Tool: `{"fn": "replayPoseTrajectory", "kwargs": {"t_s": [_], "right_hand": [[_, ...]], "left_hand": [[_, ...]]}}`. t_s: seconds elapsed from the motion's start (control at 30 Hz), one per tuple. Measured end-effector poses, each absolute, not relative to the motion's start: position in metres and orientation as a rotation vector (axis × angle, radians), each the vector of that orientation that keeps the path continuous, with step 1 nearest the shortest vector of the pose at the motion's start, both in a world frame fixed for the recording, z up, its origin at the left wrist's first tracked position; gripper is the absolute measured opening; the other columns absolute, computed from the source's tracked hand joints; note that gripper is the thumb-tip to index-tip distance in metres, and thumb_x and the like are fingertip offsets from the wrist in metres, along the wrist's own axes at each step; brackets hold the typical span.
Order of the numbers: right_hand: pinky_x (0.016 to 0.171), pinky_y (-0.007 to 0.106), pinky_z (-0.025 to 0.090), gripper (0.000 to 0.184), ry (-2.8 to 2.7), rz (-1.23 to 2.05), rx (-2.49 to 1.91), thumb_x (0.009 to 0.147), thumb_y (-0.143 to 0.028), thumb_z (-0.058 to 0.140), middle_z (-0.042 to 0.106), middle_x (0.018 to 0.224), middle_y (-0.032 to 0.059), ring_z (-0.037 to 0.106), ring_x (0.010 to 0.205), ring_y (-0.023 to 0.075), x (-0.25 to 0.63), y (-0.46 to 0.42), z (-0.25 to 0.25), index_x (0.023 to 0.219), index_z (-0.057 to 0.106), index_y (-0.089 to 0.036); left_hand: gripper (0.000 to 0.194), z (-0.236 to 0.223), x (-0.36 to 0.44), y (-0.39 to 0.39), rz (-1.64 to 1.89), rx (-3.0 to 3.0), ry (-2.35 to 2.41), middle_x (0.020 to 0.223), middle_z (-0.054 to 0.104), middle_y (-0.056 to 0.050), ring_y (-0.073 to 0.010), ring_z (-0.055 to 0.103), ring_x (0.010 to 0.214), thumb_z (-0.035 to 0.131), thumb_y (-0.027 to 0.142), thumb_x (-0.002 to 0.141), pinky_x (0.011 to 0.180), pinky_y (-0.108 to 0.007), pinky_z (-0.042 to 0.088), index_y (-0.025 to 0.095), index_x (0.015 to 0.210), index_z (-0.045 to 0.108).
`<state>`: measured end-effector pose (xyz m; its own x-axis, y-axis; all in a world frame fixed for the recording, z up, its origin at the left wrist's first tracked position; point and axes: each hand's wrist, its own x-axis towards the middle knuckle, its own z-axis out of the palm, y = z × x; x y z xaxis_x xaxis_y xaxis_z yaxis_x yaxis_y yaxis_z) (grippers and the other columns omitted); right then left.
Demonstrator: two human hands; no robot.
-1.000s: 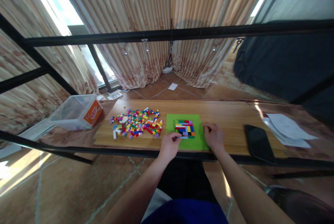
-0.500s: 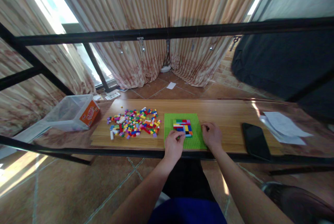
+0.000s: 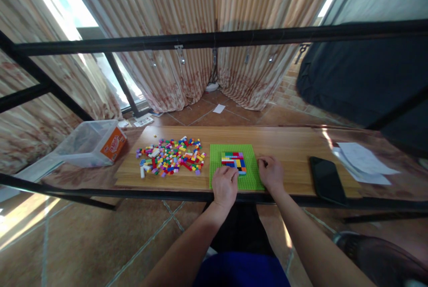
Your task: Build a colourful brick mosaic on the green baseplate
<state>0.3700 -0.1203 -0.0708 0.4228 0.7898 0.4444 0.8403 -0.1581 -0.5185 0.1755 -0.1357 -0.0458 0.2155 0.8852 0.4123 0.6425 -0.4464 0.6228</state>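
A green studded baseplate (image 3: 215,155) lies on the board in front of me, bearing a flat patch of multicoloured building bricks (image 3: 239,163). Over the patch's near left part, my left hand (image 3: 225,185) is closed, fingertips pressed down at its front edge; whatever they hold is hidden beneath them. At the baseplate's right edge rests my right hand (image 3: 271,174), its fingers curled in, and I cannot make out anything in them. Loose bricks (image 3: 174,155) of many colours are spread in a pile left of the baseplate.
A clear plastic box (image 3: 87,142) with an orange label stands left of the wooden board (image 3: 284,137). To the right lie a black phone (image 3: 327,180) and white papers (image 3: 366,162). A black metal bar (image 3: 214,38) crosses beyond the board, before curtains (image 3: 167,6).
My left hand has shifted slightly right and turned over the near edge of the brick patch, its fingers now covering more of it. My right hand has stayed in place.
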Motion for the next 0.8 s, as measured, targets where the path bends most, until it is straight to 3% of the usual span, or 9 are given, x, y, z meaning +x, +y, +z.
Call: {"fn": "replayPoseTrajectory", "kwargs": {"t_s": [0.8], "right_hand": [[0.072,0.032,0.04,0.028,-1.362,-0.074,-1.952,0.081,-0.026,0.044,0.065,0.079,0.0094,0.054,0.077,0.0207,0.3701,-0.1212,-0.0699,0.077,0.07,-0.016]], "left_hand": [[0.007,-0.0511,0.1695,-0.1258,1.063,2.253,1.404,0.093,0.064,-0.002,-0.0184,0.054,0.089,0.064,0.024,0.085,0.08,-0.034,0.038,0.025,0.086,0.072]]}}
